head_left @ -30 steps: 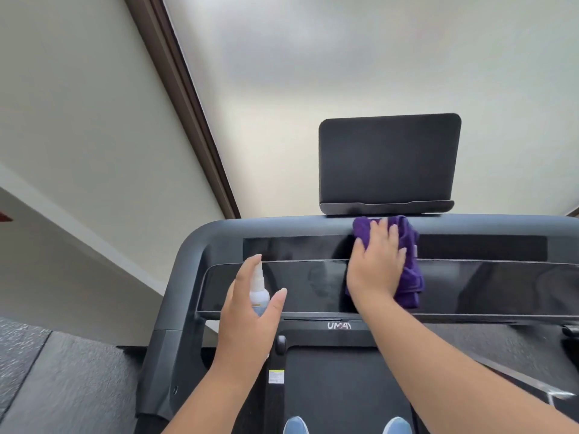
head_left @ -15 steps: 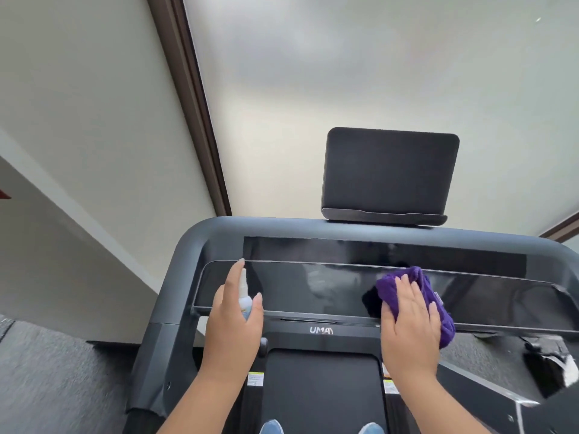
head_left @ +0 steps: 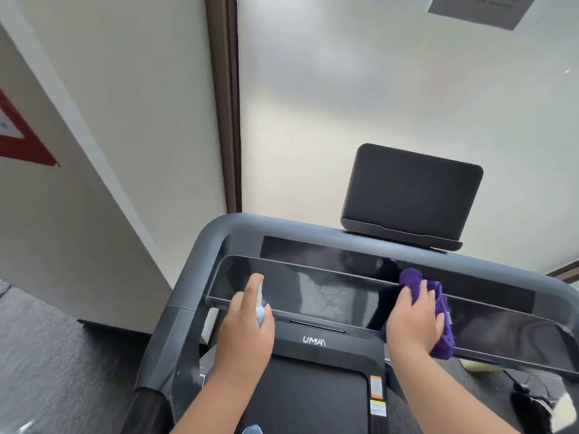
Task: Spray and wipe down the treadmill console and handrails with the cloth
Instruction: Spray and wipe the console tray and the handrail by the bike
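The treadmill's glossy black console panel [head_left: 322, 296] spans the middle of the view, with a dark grey handrail frame [head_left: 200, 255] curving round its left side. My right hand [head_left: 410, 321] presses a purple cloth [head_left: 440, 327] flat against the panel right of centre. My left hand [head_left: 247, 327] grips a small white spray bottle [head_left: 260, 311] in front of the panel's left part, index finger raised over its top. Most of the bottle is hidden behind the hand.
A dark tablet holder [head_left: 410, 195] stands on the console's top edge at the right. A frosted wall lies behind, and a brown frame post [head_left: 227, 104] rises at the left. The running belt [head_left: 313, 399] is below. Dark carpet [head_left: 62, 364] lies to the left.
My right hand has slid the cloth down from the upper console and along the lower panel. The left hand with the bottle stays by the panel's left part. The view has swung left.
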